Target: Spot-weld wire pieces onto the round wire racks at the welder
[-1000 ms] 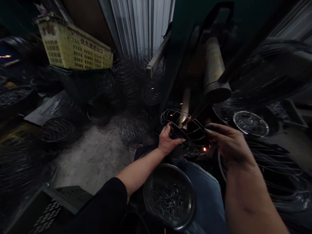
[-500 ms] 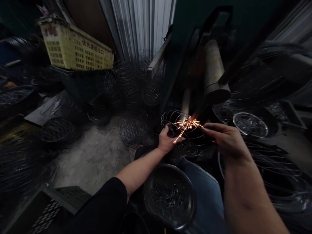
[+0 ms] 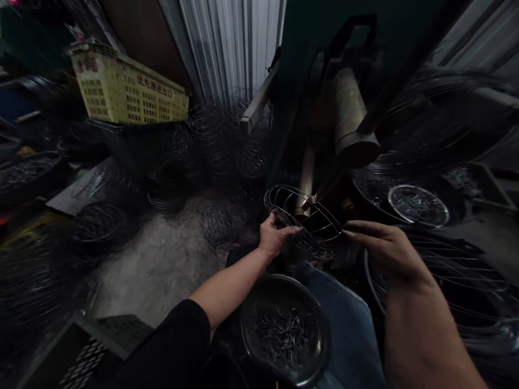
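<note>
A round wire frame (image 3: 292, 197) with several curved wires is tilted at the lower tip of a machine's metal rod (image 3: 306, 175). My left hand (image 3: 274, 236) grips its left side, thumb over the wires. At the frame's right edge, my right hand (image 3: 379, 240) has thumb and fingers pinched together; whether a small wire piece is between them is hard to make out. A faint reddish glow shows by the rod tip. Below my hands, a round metal bowl (image 3: 248, 324) holds short bent wire pieces (image 3: 286, 335).
A thick metal cylinder (image 3: 351, 116) juts from the green machine (image 3: 294, 70). Back left is a yellow crate (image 3: 130, 89). Wire bundles (image 3: 214, 221) lie on the concrete floor (image 3: 150, 259). At right, a small round dish (image 3: 418, 206) holds metal pieces; a dark green crate (image 3: 85, 346) stands front left.
The bright sparks at the rod tip are gone. My right hand is slightly lower in the view, and my left hand still grips the wire frame.
</note>
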